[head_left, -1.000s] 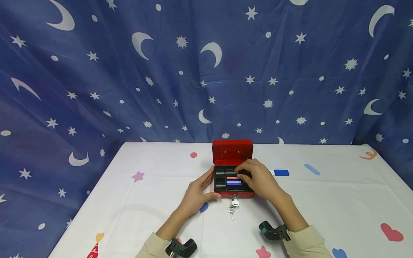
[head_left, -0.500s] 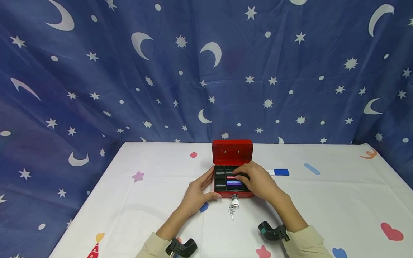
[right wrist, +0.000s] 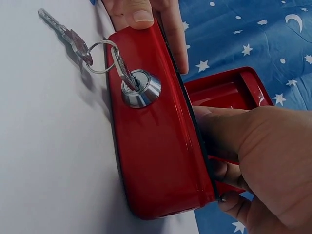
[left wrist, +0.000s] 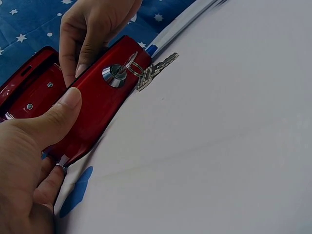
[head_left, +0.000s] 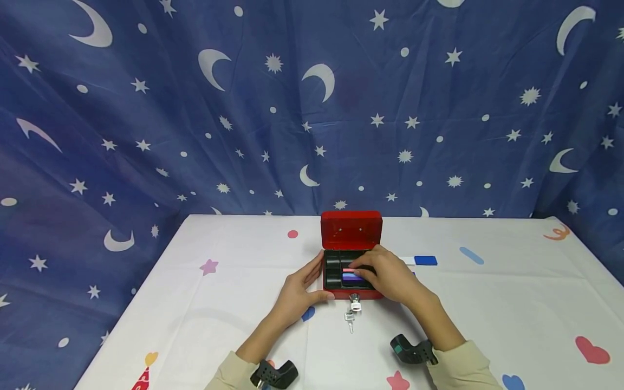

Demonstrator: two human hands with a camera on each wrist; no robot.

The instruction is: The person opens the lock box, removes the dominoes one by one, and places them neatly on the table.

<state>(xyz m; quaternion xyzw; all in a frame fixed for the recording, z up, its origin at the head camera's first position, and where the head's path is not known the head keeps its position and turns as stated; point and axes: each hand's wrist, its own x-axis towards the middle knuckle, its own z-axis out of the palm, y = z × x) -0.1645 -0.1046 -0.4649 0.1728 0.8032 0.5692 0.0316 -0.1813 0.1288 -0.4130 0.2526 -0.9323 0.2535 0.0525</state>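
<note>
A red cash box (head_left: 353, 294) stands on the table with its lid (head_left: 351, 230) raised. Inside is a black divided tray (head_left: 333, 279) where a pink strip (head_left: 348, 270) lies next to blue and purple strips (head_left: 349, 277). My left hand (head_left: 296, 293) grips the box's left front corner, thumb on the front and fingers along the side. My right hand (head_left: 392, 275) reaches in over the right side, and its thumb and index finger pinch at the pink strip; the wrist views hide those fingertips. A key sits in the front lock (right wrist: 141, 88), with a second key (head_left: 349, 317) hanging from its ring.
A blue and white flat block (head_left: 426, 261) lies right of the box, partly behind my right hand. The white tablecloth (head_left: 234, 314) carries printed shapes. A dark blue star-and-moon curtain (head_left: 263, 135) rises behind the table.
My right hand has shifted slightly left and toward me inside the box, its fingertips coming onto the pink strip. The left hand and the box have stayed in place.
</note>
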